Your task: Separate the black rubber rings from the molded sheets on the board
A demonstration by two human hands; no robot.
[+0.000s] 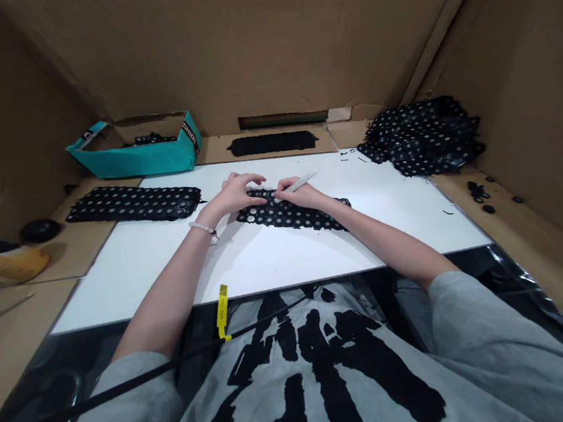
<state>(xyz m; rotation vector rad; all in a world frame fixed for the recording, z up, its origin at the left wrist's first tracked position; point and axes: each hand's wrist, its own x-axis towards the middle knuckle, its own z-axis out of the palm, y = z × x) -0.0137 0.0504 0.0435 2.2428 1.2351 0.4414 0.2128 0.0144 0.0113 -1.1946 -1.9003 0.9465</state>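
Note:
A black sheet with rows of pale round holes [292,215] lies on the white board in front of me. My right hand [304,192] is closed round a white pen-like tool [304,180], its lower end down at the sheet's upper edge. To the left, my left hand [239,194] rests at the sheet's upper left corner, thumb and fingers spread apart in a curve. Whether anything small lies between those fingertips is too fine to make out; none shows.
A teal box [140,157] with black pieces stands back left, near another dotted sheet [134,203]. A dotted pile [422,136] is back right; a black strip [273,143] lies behind the white board [168,276]. Far left are a yellow bottle [5,259] and tweezers [3,312].

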